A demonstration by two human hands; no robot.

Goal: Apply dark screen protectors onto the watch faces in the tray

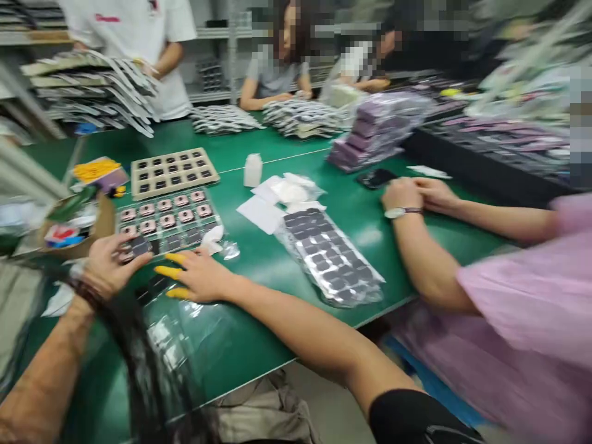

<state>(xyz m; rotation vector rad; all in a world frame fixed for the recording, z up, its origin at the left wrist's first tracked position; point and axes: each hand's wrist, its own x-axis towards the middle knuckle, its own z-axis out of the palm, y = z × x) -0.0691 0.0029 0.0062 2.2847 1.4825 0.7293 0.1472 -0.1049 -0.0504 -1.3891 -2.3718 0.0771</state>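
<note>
Left hand (111,264) pinches a dark part (139,246) at the tray's (185,234) near edge. Right hand (200,275) lies released, fingers spread, on the table (259,262) just beside the tray.

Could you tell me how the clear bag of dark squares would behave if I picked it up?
Probably floppy: the clear bag is thin, crinkled film and would likely sag at the ends. The dark squares inside lie in loose rows, so they may slide and bunch. Pushed, its glossy film would probably slip easily on the smooth green table.
</note>
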